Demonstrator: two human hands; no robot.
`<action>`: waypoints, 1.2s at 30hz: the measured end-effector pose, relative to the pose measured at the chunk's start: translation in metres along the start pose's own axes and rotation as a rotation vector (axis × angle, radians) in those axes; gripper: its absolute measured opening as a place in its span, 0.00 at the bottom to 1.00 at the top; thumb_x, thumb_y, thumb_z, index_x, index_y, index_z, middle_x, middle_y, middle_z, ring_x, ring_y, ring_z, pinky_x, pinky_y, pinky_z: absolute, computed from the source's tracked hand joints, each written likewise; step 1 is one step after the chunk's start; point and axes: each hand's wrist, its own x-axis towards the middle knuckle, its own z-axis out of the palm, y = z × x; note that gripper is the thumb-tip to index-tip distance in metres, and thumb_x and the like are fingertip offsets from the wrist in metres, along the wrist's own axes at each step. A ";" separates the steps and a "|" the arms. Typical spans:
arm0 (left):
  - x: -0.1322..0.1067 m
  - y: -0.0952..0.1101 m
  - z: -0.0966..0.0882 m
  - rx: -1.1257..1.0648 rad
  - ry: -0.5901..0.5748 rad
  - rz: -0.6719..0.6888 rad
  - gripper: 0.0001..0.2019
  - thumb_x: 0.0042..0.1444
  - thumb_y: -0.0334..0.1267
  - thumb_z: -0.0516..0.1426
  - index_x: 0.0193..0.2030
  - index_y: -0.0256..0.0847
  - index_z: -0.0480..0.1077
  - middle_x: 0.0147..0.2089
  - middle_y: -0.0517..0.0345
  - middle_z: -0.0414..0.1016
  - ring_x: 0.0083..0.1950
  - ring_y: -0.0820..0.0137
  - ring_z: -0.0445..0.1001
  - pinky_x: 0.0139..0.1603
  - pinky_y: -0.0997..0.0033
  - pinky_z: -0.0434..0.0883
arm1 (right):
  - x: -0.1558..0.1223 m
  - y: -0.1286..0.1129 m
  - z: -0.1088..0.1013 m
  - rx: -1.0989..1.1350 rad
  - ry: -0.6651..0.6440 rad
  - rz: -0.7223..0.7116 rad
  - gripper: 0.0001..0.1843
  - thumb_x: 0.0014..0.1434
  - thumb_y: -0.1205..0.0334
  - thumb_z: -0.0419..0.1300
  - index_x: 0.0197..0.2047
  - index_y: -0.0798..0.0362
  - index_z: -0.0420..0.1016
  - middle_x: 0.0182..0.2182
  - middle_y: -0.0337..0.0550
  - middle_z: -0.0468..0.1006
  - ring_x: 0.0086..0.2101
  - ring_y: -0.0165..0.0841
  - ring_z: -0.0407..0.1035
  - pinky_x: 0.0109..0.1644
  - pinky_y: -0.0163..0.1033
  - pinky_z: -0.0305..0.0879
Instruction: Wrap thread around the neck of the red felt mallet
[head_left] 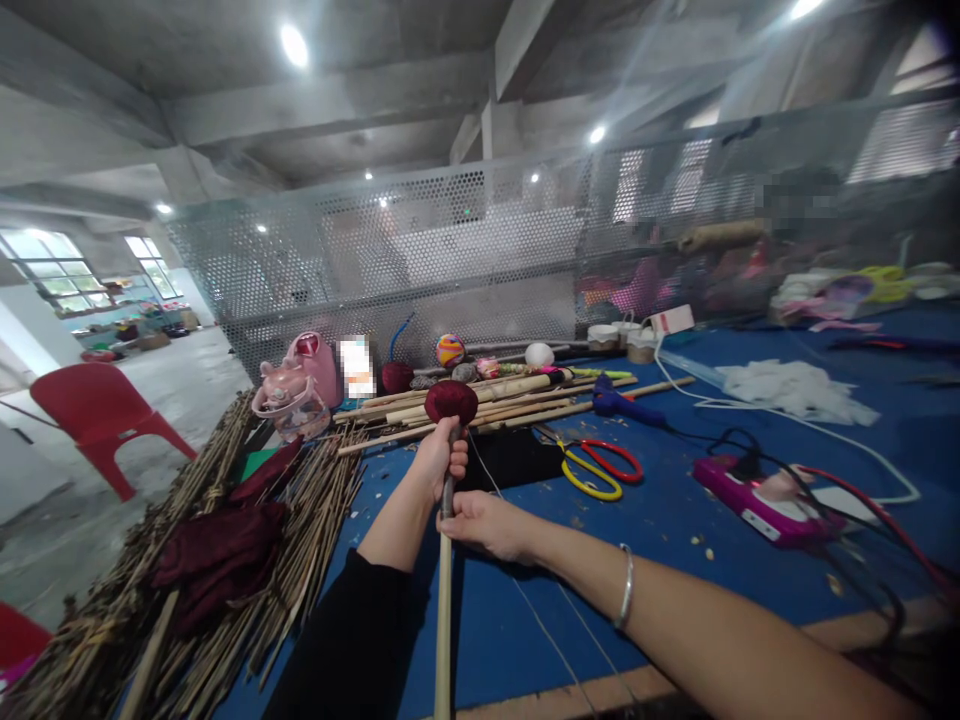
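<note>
I hold a long bamboo stick (444, 610) upright over the blue table (675, 560). A dark red velvet ball (451, 401) caps its top end. My left hand (439, 460) is wrapped round the stick just under the ball. My right hand (484, 522) is closed on the stick a little lower, with a thin thread (525, 600) running past it. A silver bangle (626, 587) sits on my right wrist.
A heap of thin sticks with dark red cloth (217, 560) lies at the left. Beyond lie bamboo rods (525, 400), yellow-red scissors (600, 468), a blue glue gun (622, 405), a pink tool with cables (757, 500), white stuffing (795, 388), a pink bottle (311, 370). A mesh screen (487, 250) backs the table.
</note>
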 end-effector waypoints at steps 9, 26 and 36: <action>-0.002 0.000 0.002 0.030 0.023 0.008 0.08 0.47 0.35 0.54 0.26 0.39 0.56 0.16 0.73 0.47 0.12 0.87 0.43 0.11 0.88 0.39 | 0.000 0.002 0.000 -0.034 0.020 0.019 0.22 0.47 0.46 0.61 0.26 0.54 0.55 0.13 0.24 0.50 0.14 0.19 0.41 0.18 0.33 0.33; -0.004 0.000 0.000 0.013 -0.007 -0.013 0.15 0.49 0.46 0.58 0.29 0.38 0.58 0.17 0.73 0.48 0.12 0.87 0.44 0.11 0.89 0.41 | -0.001 0.001 0.001 -0.045 0.031 0.017 0.21 0.47 0.47 0.61 0.27 0.54 0.56 0.14 0.25 0.52 0.15 0.19 0.42 0.18 0.33 0.34; -0.006 0.001 0.002 0.013 0.006 -0.021 0.18 0.48 0.51 0.57 0.30 0.37 0.59 0.17 0.72 0.49 0.12 0.88 0.45 0.11 0.88 0.41 | -0.002 -0.003 0.003 -0.048 0.036 0.036 0.21 0.47 0.47 0.61 0.27 0.54 0.56 0.14 0.25 0.51 0.15 0.19 0.41 0.19 0.33 0.33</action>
